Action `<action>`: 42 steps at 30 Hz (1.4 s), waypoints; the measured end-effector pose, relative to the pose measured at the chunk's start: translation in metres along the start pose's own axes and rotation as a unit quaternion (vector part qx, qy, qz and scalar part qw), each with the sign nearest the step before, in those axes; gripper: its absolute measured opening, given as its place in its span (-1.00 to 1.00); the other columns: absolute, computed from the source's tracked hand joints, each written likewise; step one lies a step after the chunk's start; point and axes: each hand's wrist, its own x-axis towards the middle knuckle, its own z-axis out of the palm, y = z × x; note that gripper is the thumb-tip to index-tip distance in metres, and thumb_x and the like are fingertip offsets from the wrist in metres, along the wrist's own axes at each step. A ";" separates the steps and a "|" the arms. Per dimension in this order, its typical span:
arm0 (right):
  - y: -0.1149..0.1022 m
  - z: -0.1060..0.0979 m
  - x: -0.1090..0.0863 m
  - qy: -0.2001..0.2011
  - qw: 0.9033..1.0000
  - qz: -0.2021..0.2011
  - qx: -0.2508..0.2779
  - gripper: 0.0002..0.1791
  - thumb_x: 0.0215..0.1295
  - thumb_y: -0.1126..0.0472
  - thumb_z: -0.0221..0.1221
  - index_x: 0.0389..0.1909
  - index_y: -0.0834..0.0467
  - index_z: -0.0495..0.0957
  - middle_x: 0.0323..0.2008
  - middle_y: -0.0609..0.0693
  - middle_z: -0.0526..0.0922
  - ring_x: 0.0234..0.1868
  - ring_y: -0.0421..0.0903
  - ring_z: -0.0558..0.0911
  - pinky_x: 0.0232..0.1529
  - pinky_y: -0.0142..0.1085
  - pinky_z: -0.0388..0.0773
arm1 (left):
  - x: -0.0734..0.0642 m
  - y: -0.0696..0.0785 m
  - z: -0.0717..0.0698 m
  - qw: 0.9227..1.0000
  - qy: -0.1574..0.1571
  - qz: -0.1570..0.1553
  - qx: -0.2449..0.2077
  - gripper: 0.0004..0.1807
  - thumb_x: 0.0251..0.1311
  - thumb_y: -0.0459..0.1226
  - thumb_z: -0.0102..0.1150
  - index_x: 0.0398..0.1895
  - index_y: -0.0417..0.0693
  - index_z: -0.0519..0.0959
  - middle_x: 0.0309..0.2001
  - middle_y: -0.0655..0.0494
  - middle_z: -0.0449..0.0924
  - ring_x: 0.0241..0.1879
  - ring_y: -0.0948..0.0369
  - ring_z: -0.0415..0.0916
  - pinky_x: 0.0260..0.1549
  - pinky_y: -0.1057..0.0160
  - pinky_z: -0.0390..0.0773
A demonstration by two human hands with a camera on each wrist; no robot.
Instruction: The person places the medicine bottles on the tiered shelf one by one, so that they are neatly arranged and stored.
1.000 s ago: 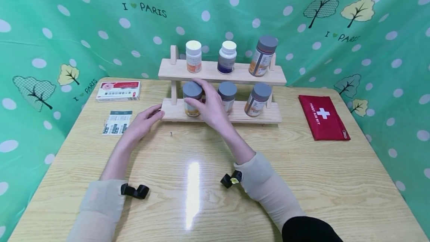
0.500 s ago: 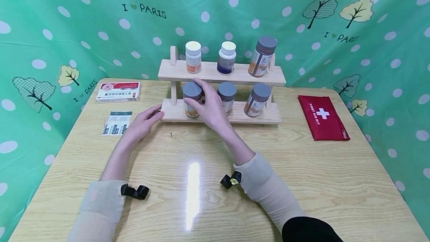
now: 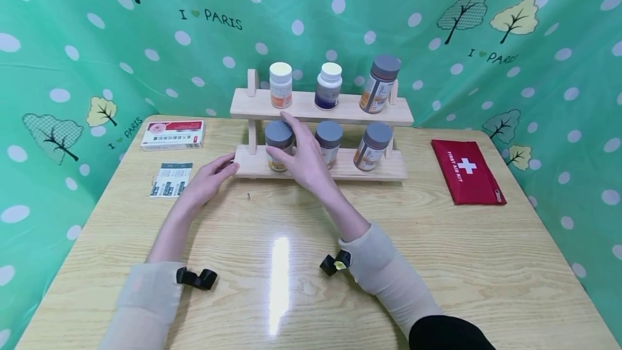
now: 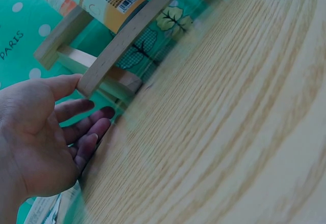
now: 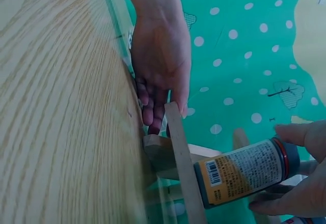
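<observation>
On the lower tier of a two-tier wooden rack, the leftmost grey-capped pill bottle stands upright. My right hand grips it near the cap, thumb and fingers on either side. In the right wrist view this bottle has its base on the board, and part of the right hand shows at the edge. My left hand touches the rack's lower left end. The left wrist view shows that left hand with its thumb against the board's end and the other fingers loosely bent below.
Two more grey-capped bottles share the lower tier. Above stand two white-capped bottles and a taller grey-capped bottle. A medicine box and a flat printed packet lie left; a red first aid pouch lies right.
Both hands keep their places at the bottle and the rack. The whole head view has shifted slightly.
</observation>
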 end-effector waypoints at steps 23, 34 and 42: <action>-0.014 -0.063 -0.030 0.058 0.987 -0.146 0.023 -0.39 0.39 0.14 0.34 0.43 0.06 0.45 0.41 0.00 0.52 0.46 -0.13 0.46 0.49 -0.24 0.43 | -0.003 -0.002 0.001 1.000 0.008 0.009 0.015 -0.14 0.49 0.23 -0.05 0.67 0.05 0.03 0.67 -0.17 -0.03 0.67 -0.19 -0.17 0.63 -0.25 -0.09; 0.009 -0.102 -0.038 0.059 0.979 -0.178 -0.077 -0.38 0.36 0.11 0.36 0.41 0.06 0.48 0.37 0.03 0.55 0.41 -0.04 0.52 0.45 -0.09 0.48 | -0.001 0.000 0.000 1.000 0.008 0.017 0.024 -0.14 0.50 0.20 -0.04 0.67 0.01 0.03 0.62 -0.26 0.07 0.63 -0.22 -0.05 0.61 -0.26 -0.02; 0.029 -0.131 -0.043 0.046 0.980 -0.142 -0.128 -0.38 0.37 0.08 0.35 0.42 0.03 0.47 0.40 0.07 0.51 0.43 0.05 0.49 0.45 0.05 0.47 | -0.004 0.008 0.001 0.997 0.016 0.036 0.074 -0.22 0.57 0.12 -0.10 0.66 -0.06 0.04 0.49 -0.32 0.29 0.48 -0.22 0.26 0.48 -0.25 0.27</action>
